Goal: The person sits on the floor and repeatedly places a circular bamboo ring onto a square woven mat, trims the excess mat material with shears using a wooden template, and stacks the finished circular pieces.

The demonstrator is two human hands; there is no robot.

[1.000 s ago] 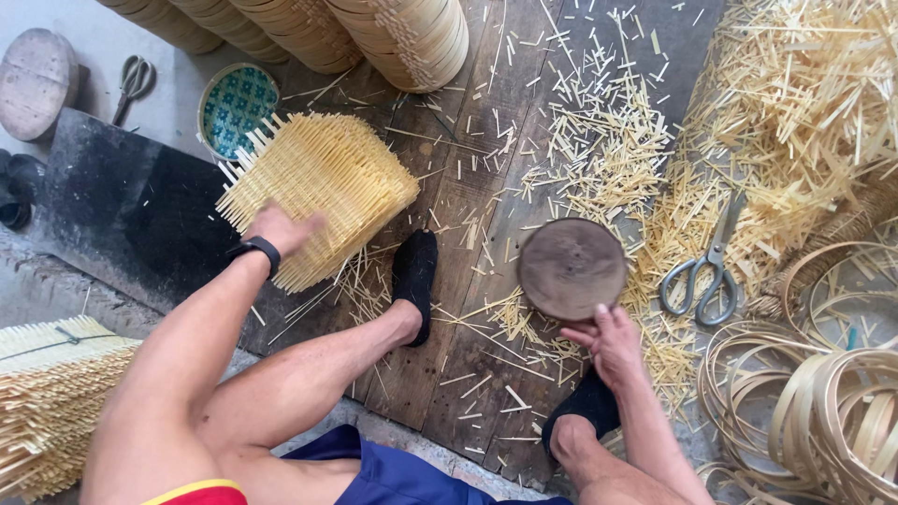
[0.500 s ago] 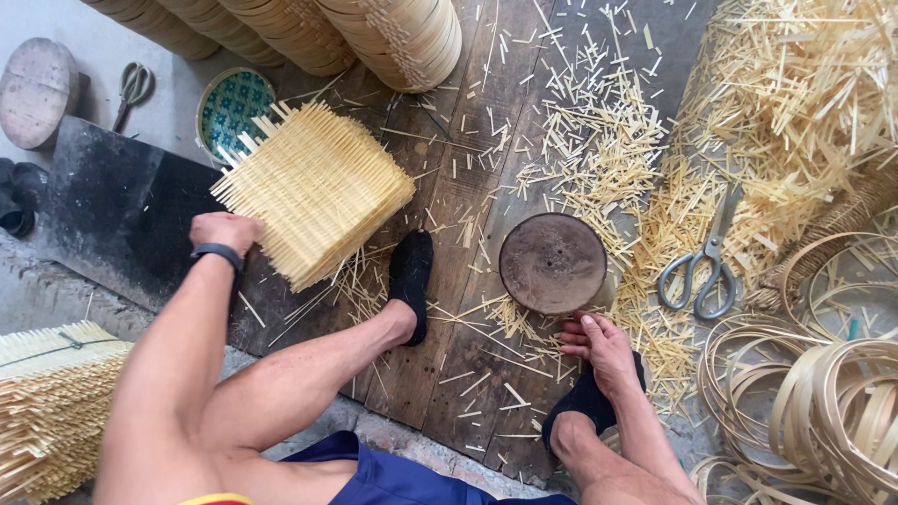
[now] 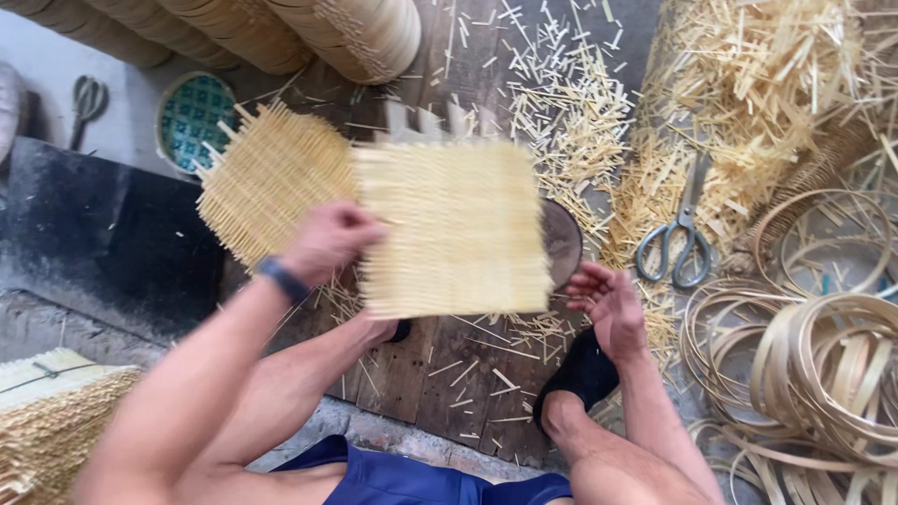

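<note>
Dark wristband, blue shorts, black shoes

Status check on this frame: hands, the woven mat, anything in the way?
Left hand grips woven bamboo mat, lifted and motion-blurred. Right hand open, empty, beside the mat's edge. Round wooden disc partly hidden beneath.

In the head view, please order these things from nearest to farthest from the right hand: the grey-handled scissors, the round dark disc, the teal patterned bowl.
From the right hand:
1. Round dark disc, just above-left, partly behind the woven mat.
2. Grey-handled scissors, to the upper right.
3. Teal patterned bowl, far upper left.
</note>
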